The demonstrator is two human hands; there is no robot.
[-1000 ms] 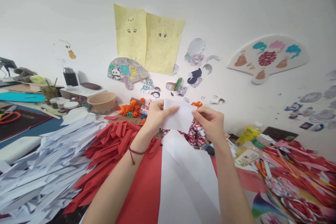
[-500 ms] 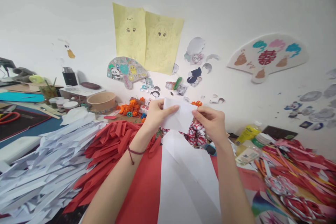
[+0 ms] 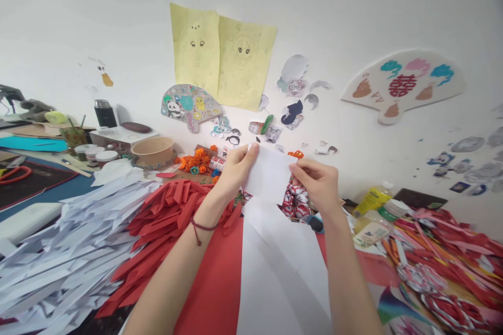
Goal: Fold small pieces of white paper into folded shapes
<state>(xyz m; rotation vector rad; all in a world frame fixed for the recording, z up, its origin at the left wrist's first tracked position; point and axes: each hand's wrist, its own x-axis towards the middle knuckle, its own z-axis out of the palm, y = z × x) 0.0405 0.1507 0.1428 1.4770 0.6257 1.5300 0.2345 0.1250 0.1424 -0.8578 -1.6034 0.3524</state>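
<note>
A small white sheet of paper is held up between my two hands. My left hand pinches its left side, the thumb near the upper left corner and the fingers behind it. With thumb and fingertips, my right hand grips the right edge. Below the hands lies a larger white sheet with a shadow across it, on top of red paper. Red and white rolled paper pieces show partly behind the held sheet.
Piles of folded white strips and red strips lie to the left. Orange paper flowers and a tan bowl sit behind them. At right are bottles and red and pink strips. A wall with pinned drawings stands ahead.
My left thumb has slid up from the face of the small sheet towards its upper left corner. The sheet has tilted slightly and stands a little taller. My right hand keeps its grip.
</note>
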